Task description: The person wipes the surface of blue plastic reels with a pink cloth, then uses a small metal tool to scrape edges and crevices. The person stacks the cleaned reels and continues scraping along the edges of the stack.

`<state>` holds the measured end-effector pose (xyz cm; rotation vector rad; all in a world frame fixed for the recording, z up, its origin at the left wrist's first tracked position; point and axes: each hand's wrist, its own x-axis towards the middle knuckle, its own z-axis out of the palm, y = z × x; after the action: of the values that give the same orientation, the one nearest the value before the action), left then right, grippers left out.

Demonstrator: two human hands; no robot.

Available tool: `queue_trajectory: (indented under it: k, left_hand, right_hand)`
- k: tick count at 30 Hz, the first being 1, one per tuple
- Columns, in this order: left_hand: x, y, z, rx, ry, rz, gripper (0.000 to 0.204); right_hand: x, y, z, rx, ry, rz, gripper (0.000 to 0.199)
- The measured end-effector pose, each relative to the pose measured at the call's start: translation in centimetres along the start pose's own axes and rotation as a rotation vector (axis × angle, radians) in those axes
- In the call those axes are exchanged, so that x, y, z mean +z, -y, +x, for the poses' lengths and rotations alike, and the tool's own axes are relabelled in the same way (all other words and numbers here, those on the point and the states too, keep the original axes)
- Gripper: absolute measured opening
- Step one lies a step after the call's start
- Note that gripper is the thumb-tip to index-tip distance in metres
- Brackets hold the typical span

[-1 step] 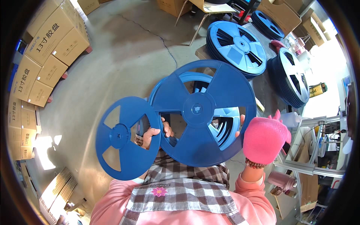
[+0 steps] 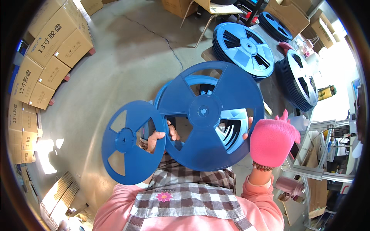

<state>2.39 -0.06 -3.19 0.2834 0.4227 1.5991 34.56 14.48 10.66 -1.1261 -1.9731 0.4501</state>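
My left hand [image 2: 155, 141] grips the near edge of a blue plastic reel flange [image 2: 133, 166], with the thumb on its face. Its fingers show behind, through an opening of a second, larger-looking blue flange [image 2: 181, 94]. My right hand [image 2: 271, 143] wears a fluffy pink mitt, and its bare fingertips curl around the right edge of that second flange. Both flanges are tilted up toward me, side by side and overlapping a little. Beneath the second one, a lighter blue stack of flanges [image 2: 236, 133] shows through its openings.
More blue flanges are stacked on the table: one stack [image 2: 244, 48] at the back, another [image 2: 296, 79] at the right, a smaller one [image 2: 274, 27] beyond. Cardboard cartons [image 2: 48, 44] line the left. A chair [image 2: 221, 8] stands at the far side; a metal frame [image 2: 316, 174] is at the right.
The flange in my left hand has shifted slightly right and turned a little narrower to view. The second flange has moved very slightly right. Both grips are kept.
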Motion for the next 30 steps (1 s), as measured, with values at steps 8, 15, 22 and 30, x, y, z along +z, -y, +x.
queue_trajectory:
  k: [8, 15, 22, 30]
  left_hand:
    - [-0.2, -0.4, -0.5, -0.075, -0.062, -0.065, 0.057]
    - [0.8, -2.9, -1.9, -0.206, -0.209, 0.157, 0.056]
    - [0.5, -2.5, -0.7, -0.206, -0.018, 0.235, 0.056]
    - [1.9, -1.9, -1.0, -0.044, -0.178, 0.095, 0.059]
  right_hand:
    - [1.3, 8.6, 3.0, 0.368, 0.396, 1.826, 0.049]
    - [10.8, 24.3, -1.9, 0.494, 1.221, 2.121, 0.047]
    - [17.9, 26.9, -8.2, 0.856, 1.23, 2.195, 0.035]
    - [11.2, 7.3, -2.7, 0.146, 0.637, 1.059, 0.026]
